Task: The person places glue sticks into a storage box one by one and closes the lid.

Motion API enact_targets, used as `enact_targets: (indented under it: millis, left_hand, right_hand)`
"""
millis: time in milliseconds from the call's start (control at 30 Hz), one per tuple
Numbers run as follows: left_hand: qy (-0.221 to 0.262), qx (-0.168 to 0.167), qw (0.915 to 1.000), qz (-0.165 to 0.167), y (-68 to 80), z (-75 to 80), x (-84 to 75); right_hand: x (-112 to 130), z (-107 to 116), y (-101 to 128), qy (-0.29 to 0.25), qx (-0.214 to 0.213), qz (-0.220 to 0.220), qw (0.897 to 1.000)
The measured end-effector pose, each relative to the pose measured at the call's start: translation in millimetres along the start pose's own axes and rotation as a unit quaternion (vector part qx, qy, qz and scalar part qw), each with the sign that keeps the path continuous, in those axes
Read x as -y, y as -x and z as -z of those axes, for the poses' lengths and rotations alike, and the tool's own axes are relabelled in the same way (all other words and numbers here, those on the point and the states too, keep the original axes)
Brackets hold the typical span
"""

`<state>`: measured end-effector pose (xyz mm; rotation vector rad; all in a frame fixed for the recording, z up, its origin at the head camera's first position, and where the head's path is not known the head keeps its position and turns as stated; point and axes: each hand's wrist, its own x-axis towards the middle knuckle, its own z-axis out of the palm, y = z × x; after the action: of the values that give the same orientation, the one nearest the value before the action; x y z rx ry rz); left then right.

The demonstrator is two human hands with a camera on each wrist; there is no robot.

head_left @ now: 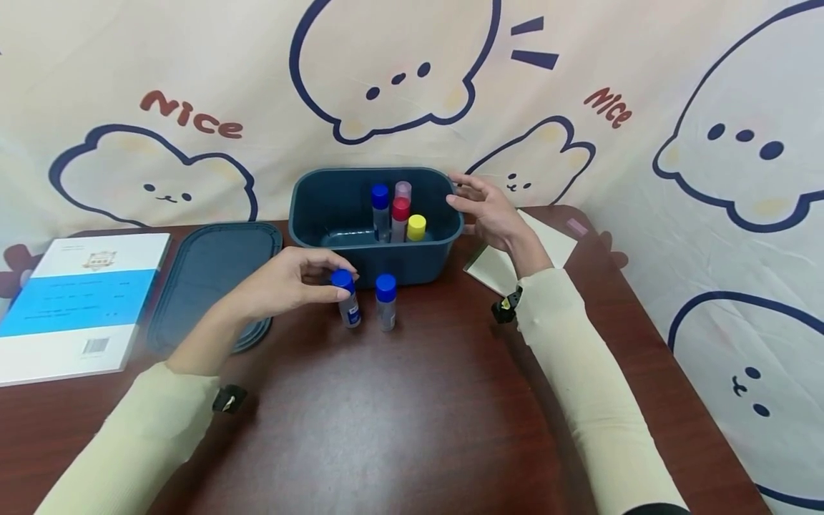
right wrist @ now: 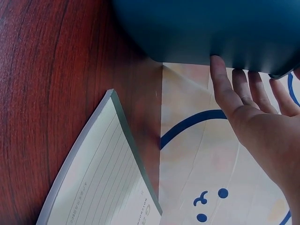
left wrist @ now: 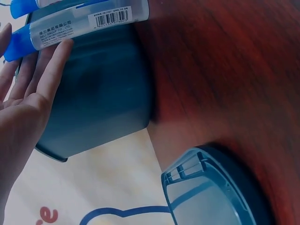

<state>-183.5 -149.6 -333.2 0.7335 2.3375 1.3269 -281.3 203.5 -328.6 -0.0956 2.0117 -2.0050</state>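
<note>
**Three tubes in the bin, two waiting on the table**

We see the work about half done. Inside the blue bin (head_left: pixel 376 214) three tubes stand upright: a blue-capped tube (head_left: pixel 380 209), a red-capped tube (head_left: pixel 400 218) and a yellow-capped tube (head_left: pixel 416 227). Two more blue-capped tubes stand on the table (head_left: pixel 412 400) just in front of the bin. Our left hand (head_left: pixel 290 282) pinches the nearer tube (head_left: pixel 347 297) by its cap, fingers curled round it; this tube leans a little. The other tube (head_left: pixel 385 300) stands free beside it. Our right hand (head_left: pixel 489 211) has straight, spread fingers that touch the right wall of the bin and hold nothing. The bin lid (head_left: pixel 212 279) lies flat to the left, so we judge closing is left too.

Hard to tell: a pale cap behind the red one may be a fourth tube. The left wrist view is blurred, and the notebook (head_left: pixel 521 257) is partly covered by the right forearm.
</note>
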Motion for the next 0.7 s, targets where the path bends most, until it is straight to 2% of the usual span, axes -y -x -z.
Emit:
enact_targets:
  millis: [233, 400, 567, 700]
  left_hand:
    - [-0.016, -0.006, 0.9999, 0.000, 4.0, 2.6, -8.2]
    - [-0.010, -0.008, 0.9999, -0.007, 9.2, 5.5, -12.0]
    - [0.004, -0.015, 0.9994, -0.030, 13.8, 12.2, -17.2]
    - [0.012, -0.044, 0.9973, -0.058, 14.5, 18.2, -20.2]
  right_hand:
    - [-2, 0, -1, -0.001, 0.001, 0.002, 1.000]
    - [-2, -1, 0, 0.003, 0.001, 0.001, 1.000]
    - [-2, -1, 0, -0.001, 0.003, 0.002, 1.000]
    - [-2, -1, -1, -0.005, 0.002, 0.008, 1.000]
